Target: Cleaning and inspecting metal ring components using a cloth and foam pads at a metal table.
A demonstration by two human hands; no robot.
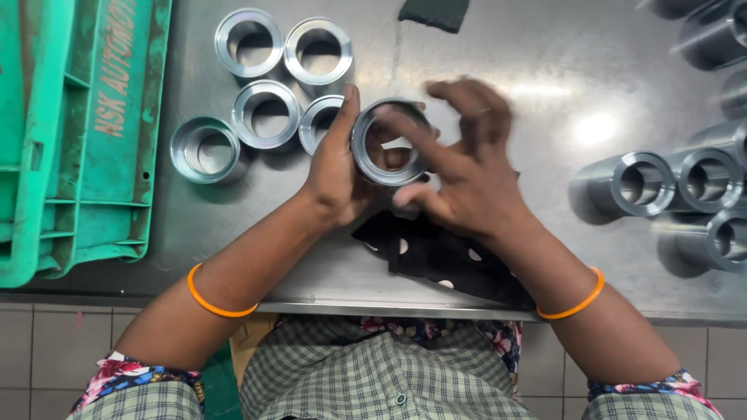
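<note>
Near the steel table's front edge, the left hand clamps a shiny short metal ring, bore facing up; the right hand, fingers spread, touches its right rim.

Steel worktop, a bit scuffed and shiny. Five metal rings sit clustered at 11 o'clock, green plastic crates over at 9, longer metal sleeves lying at 3, a dark pad at 12, and a black dotted cloth near 6.
</note>
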